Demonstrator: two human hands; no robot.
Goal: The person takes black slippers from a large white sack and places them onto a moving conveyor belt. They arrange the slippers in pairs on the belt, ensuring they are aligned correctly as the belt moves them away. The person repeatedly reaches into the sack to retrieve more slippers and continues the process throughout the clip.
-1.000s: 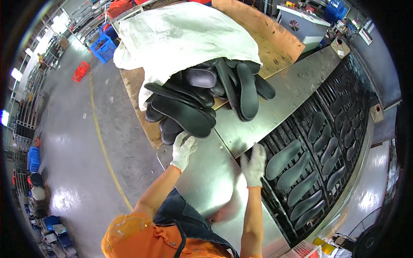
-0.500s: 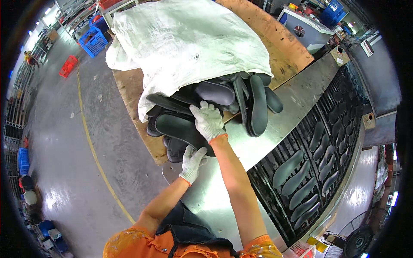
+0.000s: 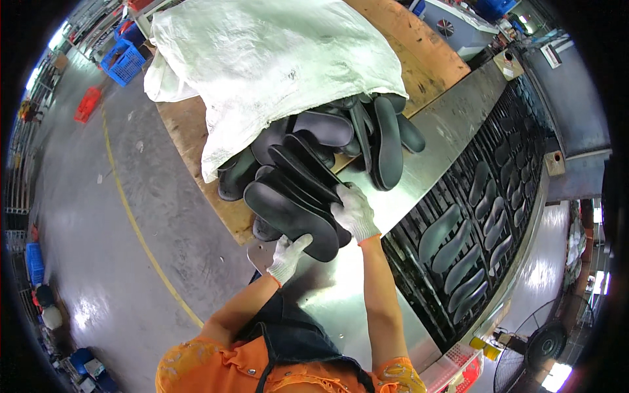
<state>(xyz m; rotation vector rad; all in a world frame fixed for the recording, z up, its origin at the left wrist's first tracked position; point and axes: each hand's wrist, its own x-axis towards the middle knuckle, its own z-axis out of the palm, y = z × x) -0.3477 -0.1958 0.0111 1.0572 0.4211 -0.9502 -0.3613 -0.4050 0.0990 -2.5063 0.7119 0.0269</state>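
A fanned bunch of black shoe soles (image 3: 288, 213) lies between my gloved hands at the near end of a heap. My left hand (image 3: 288, 257) is closed on the near edge of the front sole, with the thumb on top. On the other side, my right hand (image 3: 356, 213) wraps round the ends of several soles behind it; its fingertips are partly hidden. More black soles (image 3: 388, 144) spill from the mouth of a large white woven sack (image 3: 275, 59), which hides the rest of the heap.
Beneath the sack is a wooden board (image 3: 187, 131), beside a shiny metal table (image 3: 452, 118). A dark slatted conveyor (image 3: 419, 295) to the right carries rows of soles. A pink basket (image 3: 452, 367) and a fan (image 3: 547, 340) stand at lower right; blue (image 3: 123, 62) and red crates (image 3: 88, 105) sit far left.
My right hand has come off the top of the heap and moved right and nearer, now gripping sole ends. The soles have fanned out toward me. My left hand stays at the near edge.
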